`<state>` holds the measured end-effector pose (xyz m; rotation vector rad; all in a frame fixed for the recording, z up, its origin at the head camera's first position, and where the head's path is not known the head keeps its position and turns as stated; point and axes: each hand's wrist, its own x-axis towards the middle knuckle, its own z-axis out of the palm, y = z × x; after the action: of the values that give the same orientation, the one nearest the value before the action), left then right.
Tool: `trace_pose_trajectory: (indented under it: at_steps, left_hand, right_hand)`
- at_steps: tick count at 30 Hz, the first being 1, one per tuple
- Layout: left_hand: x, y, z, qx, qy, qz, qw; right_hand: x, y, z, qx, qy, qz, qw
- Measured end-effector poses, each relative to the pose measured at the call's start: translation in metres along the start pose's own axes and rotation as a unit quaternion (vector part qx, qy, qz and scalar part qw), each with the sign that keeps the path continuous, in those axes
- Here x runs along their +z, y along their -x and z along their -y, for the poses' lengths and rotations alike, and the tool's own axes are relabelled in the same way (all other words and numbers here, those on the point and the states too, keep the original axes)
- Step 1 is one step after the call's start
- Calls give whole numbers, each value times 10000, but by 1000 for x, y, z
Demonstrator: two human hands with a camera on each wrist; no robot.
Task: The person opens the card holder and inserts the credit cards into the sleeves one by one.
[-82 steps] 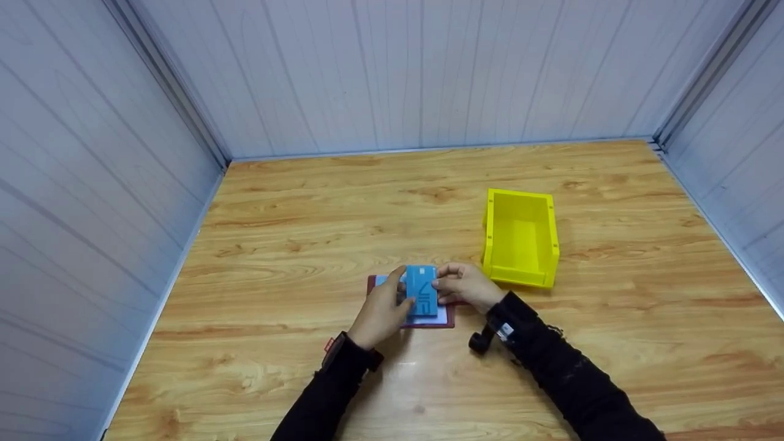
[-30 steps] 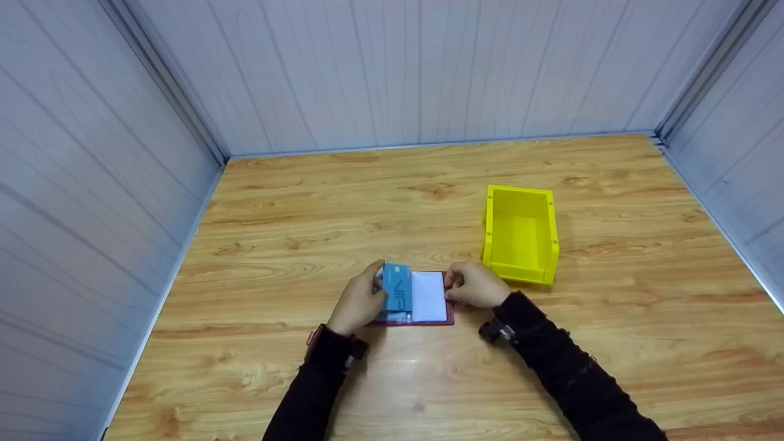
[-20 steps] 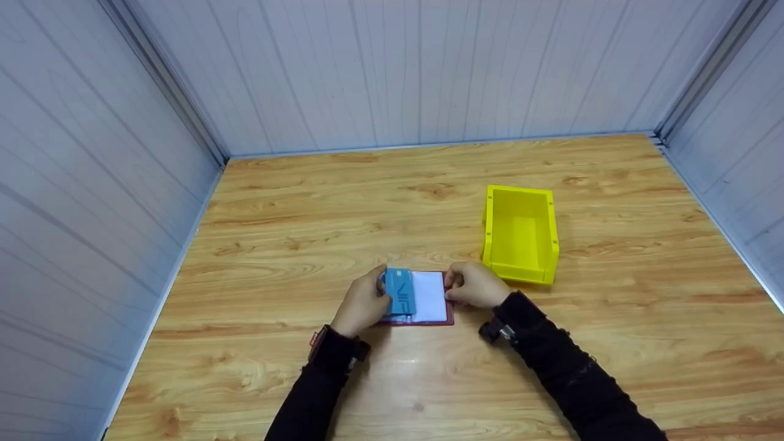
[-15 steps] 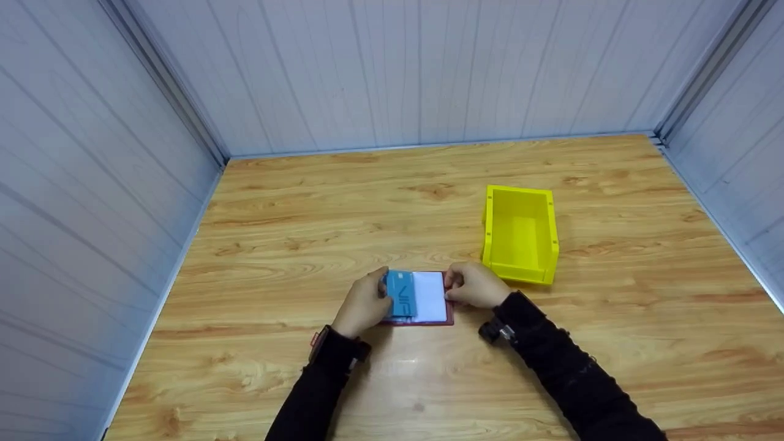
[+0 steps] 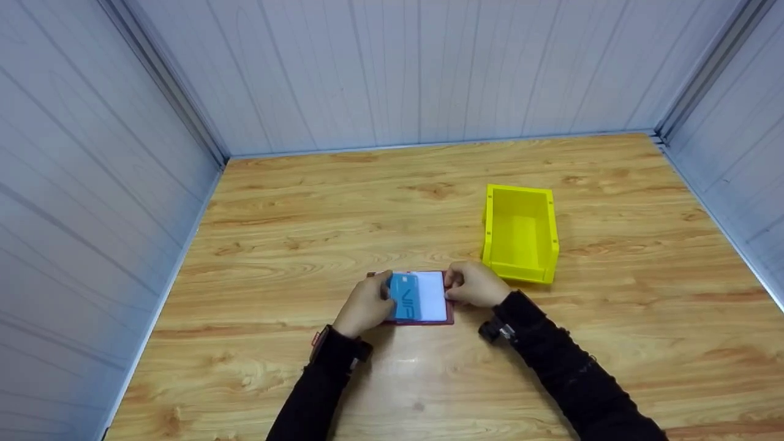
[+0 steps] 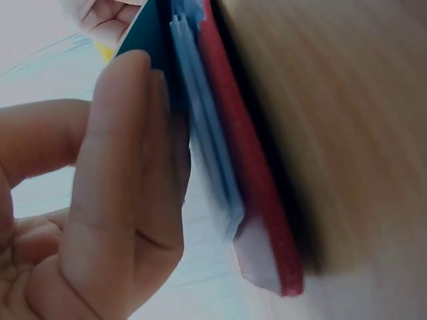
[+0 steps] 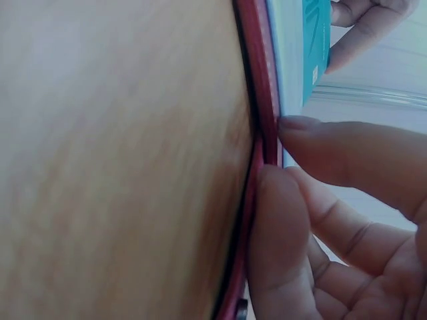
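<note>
A red card holder (image 5: 450, 315) lies spread on the wooden table, with clear and whitish sleeves (image 6: 207, 133) inside its cover. My left hand (image 5: 365, 306) pinches a blue card (image 5: 404, 297) marked "VIP" by its left edge. The card lies over the middle of the holder, close against the sleeves. In the left wrist view, the fingers (image 6: 110, 160) overlap the teal card (image 6: 150, 33) beside the stack of sleeves. My right hand (image 5: 478, 285) pinches the red cover's right edge; its thumb (image 7: 353, 153) and a fingertip press there in the right wrist view.
A yellow bin (image 5: 522, 272) stands behind and right of the right hand, close to it. Pale panel walls (image 5: 392, 73) enclose the wooden table (image 5: 294, 233) at the back and sides.
My right hand has gone from the card to the holder's right edge. The left hand shifted the card left, then slightly right and nearer to me, lower against the sleeves.
</note>
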<state>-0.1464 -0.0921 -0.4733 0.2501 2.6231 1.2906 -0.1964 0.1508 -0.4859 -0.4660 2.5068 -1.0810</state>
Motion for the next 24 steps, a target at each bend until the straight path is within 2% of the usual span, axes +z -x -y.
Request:
trace_pose_trajectory:
  at_steps: [8, 15, 24]
  left_hand:
    - [7, -3, -3, -94, -68, -57, 9999]
    - [14, -7, -10, 165, -466, -90, 9987]
    - [20, -14, -16, 44, -631, -4, 9980]
  right_hand:
    - [-1, 1, -1, -4, -21, -3, 10000]
    - [-1, 0, -1, -87, 6, -15, 10000]
    - [-1, 0, 0, -120, -4, 27, 9999]
